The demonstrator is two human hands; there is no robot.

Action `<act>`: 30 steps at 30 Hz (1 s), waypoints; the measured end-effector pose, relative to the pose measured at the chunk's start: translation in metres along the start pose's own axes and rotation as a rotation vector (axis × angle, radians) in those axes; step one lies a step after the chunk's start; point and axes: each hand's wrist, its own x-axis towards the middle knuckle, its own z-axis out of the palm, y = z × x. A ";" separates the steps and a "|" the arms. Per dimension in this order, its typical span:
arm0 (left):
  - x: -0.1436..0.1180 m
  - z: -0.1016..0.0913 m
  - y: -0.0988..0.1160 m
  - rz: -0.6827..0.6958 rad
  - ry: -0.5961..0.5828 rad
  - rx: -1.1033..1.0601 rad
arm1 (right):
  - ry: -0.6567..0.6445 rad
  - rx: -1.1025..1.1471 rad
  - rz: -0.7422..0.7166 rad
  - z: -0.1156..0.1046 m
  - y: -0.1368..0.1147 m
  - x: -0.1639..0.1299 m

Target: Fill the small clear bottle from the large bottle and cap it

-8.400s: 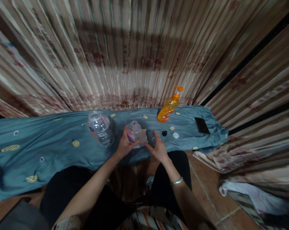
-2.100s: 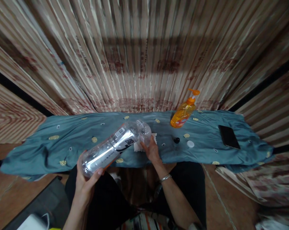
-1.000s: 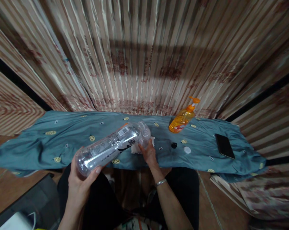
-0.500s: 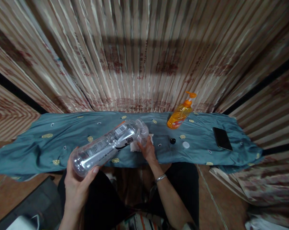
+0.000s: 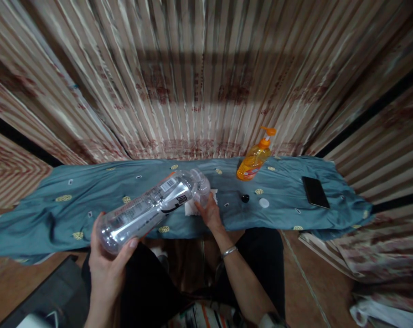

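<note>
My left hand (image 5: 109,269) grips the base of a large clear plastic bottle (image 5: 148,209) and holds it tipped, its mouth pointing right and away. The mouth meets the top of a small clear bottle (image 5: 202,186) that stands on a white tissue (image 5: 190,208) on the blue cloth. My right hand (image 5: 209,214) wraps the small bottle from the near side and steadies it. A silver bangle (image 5: 229,250) sits on my right wrist.
The blue patterned cloth (image 5: 73,214) covers a low surface in front of striped curtains. On it stand an orange pump bottle (image 5: 254,157), a black cap (image 5: 245,197), a white cap (image 5: 264,202) and a dark phone (image 5: 315,192). My legs are below.
Earlier the large bottle stood on the cloth and both hands were at the small one. Now my left hand holds it tipped against the small bottle; little has shifted in the last second.
</note>
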 end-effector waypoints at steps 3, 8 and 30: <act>-0.003 0.006 0.009 -0.042 0.053 -0.035 | -0.001 0.006 -0.010 0.000 -0.001 0.000; -0.009 0.016 0.026 -0.078 0.112 -0.076 | -0.007 0.012 -0.001 -0.001 -0.003 0.000; -0.008 0.017 0.035 -0.073 0.108 -0.086 | -0.012 0.008 0.000 -0.002 -0.006 0.000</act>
